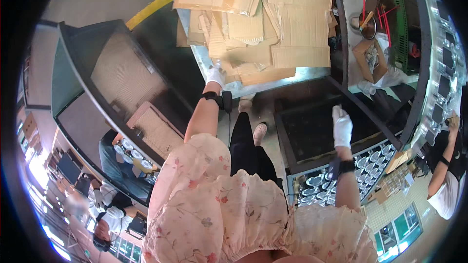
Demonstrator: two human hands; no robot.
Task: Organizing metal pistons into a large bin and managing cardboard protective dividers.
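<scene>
My left hand (216,74), in a white glove, reaches to the near left edge of a metal-topped table (304,73). Its fingers are stretched out beside loose cardboard scraps (239,61); whether they touch them I cannot tell. Flattened cardboard sheets (300,24) are heaped over most of that table. My right hand (342,126), gloved in white too, hangs above a black panel (317,129) with its fingers extended and nothing visible in it. Close to my right forearm lies a rack of shiny round metal parts (365,165).
At the right curves a line of clear fixtures (441,73). Beyond the table are a small carton (370,61) and a green crate (396,19). A dark-framed bench (122,73) stands to my left. Co-workers appear lower left (114,209) and far right (446,165).
</scene>
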